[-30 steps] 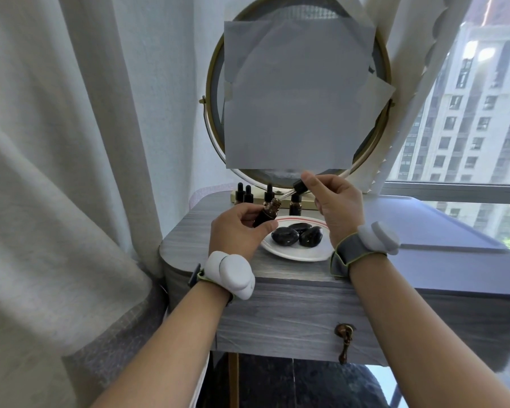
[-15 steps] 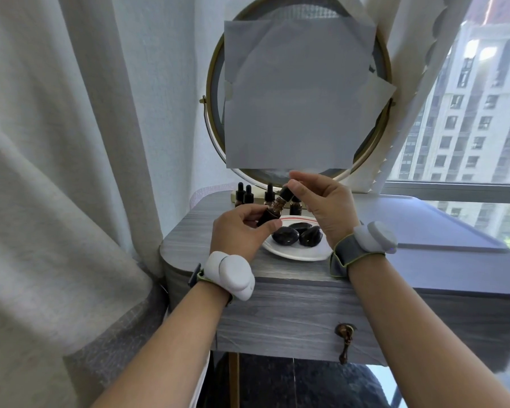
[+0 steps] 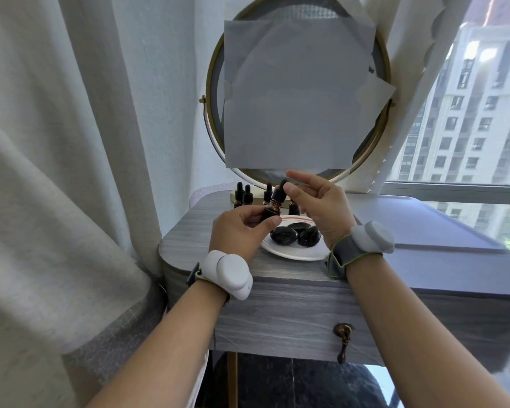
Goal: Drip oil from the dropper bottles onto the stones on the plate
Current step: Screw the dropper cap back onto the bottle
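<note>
The left hand holds a small brown glass dropper bottle tilted over the near-left edge of a round white plate with a thin red rim line. Its thumb and fingers are curled together round the lower body of the bottle. The bottle's black rubber-bulb dropper cap sits on its neck and points up and to the right.

The right hand is just beside the cap. Its forefinger is stretched out above the bulb and its thumb is apart from it, with the tip at the bulb's side. Whether the thumb touches the bulb cannot be told. The other fingers are loosely bent.

3 glossy black oval stones lie close together on the plate, partly behind both hands. The plate rests on a grey wood-grain dressing table with a brass drawer pull. At the table's back stand more dark dropper bottles in a row, below a round gold-framed mirror covered with grey paper sheets. Each wrist carries a white pod on a strap. A pale curtain hangs on the left.
</note>
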